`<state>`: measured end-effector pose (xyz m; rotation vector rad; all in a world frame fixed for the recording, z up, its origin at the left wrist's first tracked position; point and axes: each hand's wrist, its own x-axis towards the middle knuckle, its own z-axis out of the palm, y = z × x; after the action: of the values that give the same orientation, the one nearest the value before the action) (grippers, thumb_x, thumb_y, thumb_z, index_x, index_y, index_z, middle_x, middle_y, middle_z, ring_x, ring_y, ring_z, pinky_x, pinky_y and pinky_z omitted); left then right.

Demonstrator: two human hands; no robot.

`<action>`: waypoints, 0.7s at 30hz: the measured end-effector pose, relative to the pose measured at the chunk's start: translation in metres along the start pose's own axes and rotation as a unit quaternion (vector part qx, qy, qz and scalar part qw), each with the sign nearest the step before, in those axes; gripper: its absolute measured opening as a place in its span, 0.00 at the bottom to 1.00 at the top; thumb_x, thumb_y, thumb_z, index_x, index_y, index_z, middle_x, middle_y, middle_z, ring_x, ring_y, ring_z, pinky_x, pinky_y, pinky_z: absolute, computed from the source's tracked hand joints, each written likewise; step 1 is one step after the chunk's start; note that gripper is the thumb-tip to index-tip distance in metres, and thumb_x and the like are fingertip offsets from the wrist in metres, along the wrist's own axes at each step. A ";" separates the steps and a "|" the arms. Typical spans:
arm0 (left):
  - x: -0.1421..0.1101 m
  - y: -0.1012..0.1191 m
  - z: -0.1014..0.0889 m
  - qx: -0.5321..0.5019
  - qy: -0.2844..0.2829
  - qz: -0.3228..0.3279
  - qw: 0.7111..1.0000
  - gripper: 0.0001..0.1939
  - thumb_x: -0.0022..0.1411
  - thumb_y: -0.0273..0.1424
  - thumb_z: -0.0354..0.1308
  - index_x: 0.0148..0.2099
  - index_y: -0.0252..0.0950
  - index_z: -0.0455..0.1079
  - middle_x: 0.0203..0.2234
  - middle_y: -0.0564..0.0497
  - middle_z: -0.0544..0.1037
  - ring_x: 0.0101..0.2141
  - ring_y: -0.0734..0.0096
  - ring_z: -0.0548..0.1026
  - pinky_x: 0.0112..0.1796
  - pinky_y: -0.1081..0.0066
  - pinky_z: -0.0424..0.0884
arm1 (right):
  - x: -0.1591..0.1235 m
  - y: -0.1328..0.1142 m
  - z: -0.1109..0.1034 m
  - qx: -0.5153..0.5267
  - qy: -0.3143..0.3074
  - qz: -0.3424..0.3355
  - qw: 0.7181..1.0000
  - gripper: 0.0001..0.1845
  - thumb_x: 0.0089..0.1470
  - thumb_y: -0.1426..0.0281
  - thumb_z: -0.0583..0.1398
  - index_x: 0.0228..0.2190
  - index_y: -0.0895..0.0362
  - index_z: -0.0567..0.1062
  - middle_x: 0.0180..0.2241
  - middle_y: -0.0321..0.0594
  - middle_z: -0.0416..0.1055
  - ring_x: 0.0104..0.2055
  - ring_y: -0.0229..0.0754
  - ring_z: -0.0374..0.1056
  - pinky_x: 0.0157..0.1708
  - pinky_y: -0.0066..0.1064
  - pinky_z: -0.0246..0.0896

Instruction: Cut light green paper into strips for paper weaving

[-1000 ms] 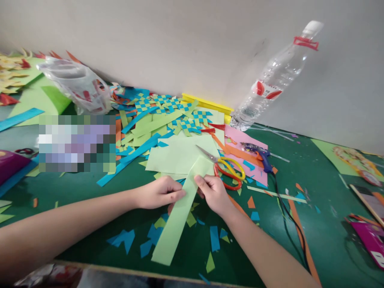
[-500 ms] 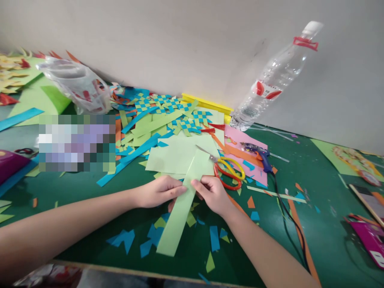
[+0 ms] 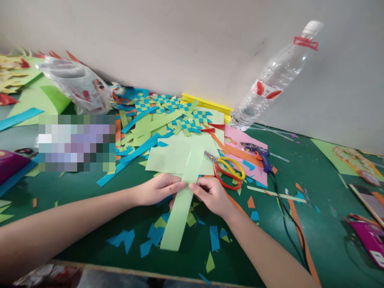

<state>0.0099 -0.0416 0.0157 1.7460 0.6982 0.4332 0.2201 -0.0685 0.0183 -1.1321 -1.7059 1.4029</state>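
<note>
A long pale green paper strip (image 3: 179, 220) slants between my hands above the table. My left hand (image 3: 162, 189) pinches its left edge, thumb on top and fingers underneath. From the other side my right hand (image 3: 211, 194) grips the right edge, its thumb close to the left one. The strip's far end overlaps a pale green paper sheet (image 3: 165, 158). Just beyond my right hand lie scissors (image 3: 229, 172) with yellow and red handles, their blades partly behind the strip. Blue and green paper scraps (image 3: 156, 234) are scattered below the strip.
Woven blue-green paper pieces (image 3: 165, 103) and loose strips pile up at the back. A clear plastic bottle (image 3: 273, 76) stands by the wall. A blue glue gun (image 3: 264, 160) rests on pink paper (image 3: 240, 140), its black cord running forward. A plastic bag (image 3: 78, 84) sits at left.
The strip has turned slightly more upright, its near end shifting a little right and its far end slightly lower. Both hands keep their hold.
</note>
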 end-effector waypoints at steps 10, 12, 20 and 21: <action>0.000 0.006 0.001 -0.048 -0.038 -0.027 0.998 0.28 0.69 0.46 0.43 0.24 0.32 0.66 0.17 0.52 0.73 0.20 0.76 0.69 0.27 0.76 0.65 | 0.002 -0.001 0.000 -0.013 0.039 0.002 0.999 0.26 0.53 0.53 0.61 0.14 0.56 0.63 0.15 0.29 0.51 0.19 0.31 0.47 0.19 0.27 0.44; 0.000 0.006 0.001 -0.044 -0.039 -0.026 0.998 0.28 0.69 0.47 0.44 0.24 0.33 0.64 0.15 0.53 0.71 0.18 0.78 0.66 0.25 0.77 0.64 | 0.002 -0.001 0.000 -0.004 0.046 0.002 0.999 0.26 0.53 0.53 0.60 0.15 0.56 0.63 0.15 0.29 0.51 0.19 0.31 0.47 0.19 0.27 0.44; 0.000 0.009 0.001 -0.050 0.028 -0.044 0.997 0.28 0.68 0.50 0.42 0.26 0.34 0.63 0.16 0.55 0.70 0.19 0.77 0.67 0.26 0.77 0.66 | 0.000 -0.004 -0.001 0.005 -0.025 0.000 1.000 0.26 0.56 0.52 0.57 0.16 0.55 0.60 0.16 0.29 0.51 0.19 0.32 0.47 0.20 0.28 0.42; 0.000 0.010 0.001 -0.051 0.033 -0.044 0.997 0.28 0.67 0.51 0.42 0.26 0.34 0.63 0.16 0.54 0.70 0.20 0.77 0.68 0.27 0.76 0.67 | 0.000 -0.004 -0.001 -0.004 -0.026 0.004 1.000 0.26 0.56 0.53 0.57 0.16 0.55 0.59 0.16 0.29 0.50 0.19 0.32 0.46 0.19 0.28 0.42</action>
<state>0.0126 -0.0446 0.0244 1.6049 0.7846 0.4590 0.2204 -0.0686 0.0227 -1.1155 -1.7463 1.4433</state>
